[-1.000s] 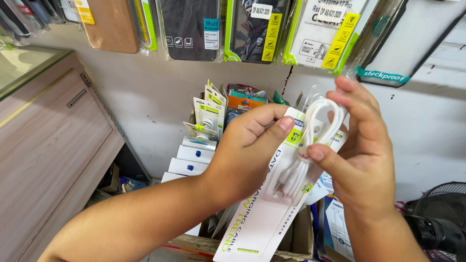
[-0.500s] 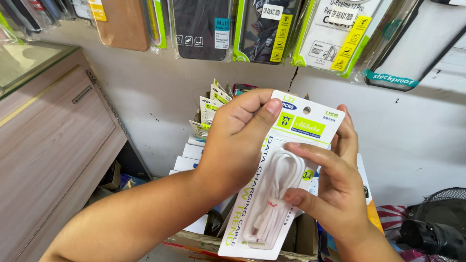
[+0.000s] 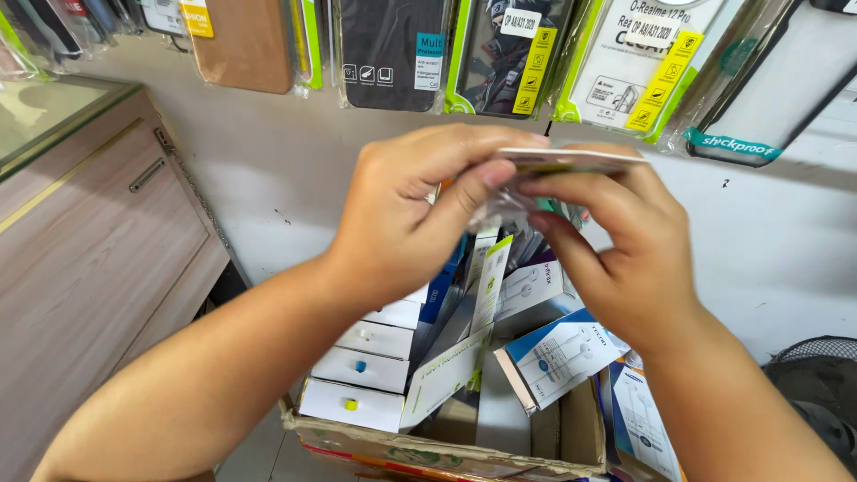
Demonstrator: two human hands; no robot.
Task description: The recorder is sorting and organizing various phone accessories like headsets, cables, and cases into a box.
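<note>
Both my hands hold one white cable package (image 3: 571, 161), a card with a clear blister, turned edge-on and nearly flat in front of me. My left hand (image 3: 411, 201) grips its left end with thumb and fingers. My right hand (image 3: 625, 250) pinches its right side from below. The white cable inside is hidden behind my fingers. Under my hands stands a cardboard box (image 3: 446, 451) full of small white boxes (image 3: 353, 406) and more carded packages (image 3: 562, 353).
Phone cases in plastic sleeves (image 3: 393, 49) hang on the grey wall above. A wooden counter with a glass top (image 3: 80, 250) stands at the left. A dark fan (image 3: 817, 393) sits at the lower right.
The package was upright facing me with the cable showing; now it is tipped flat and raised. The camera looks further down, so the cardboard box shows more.
</note>
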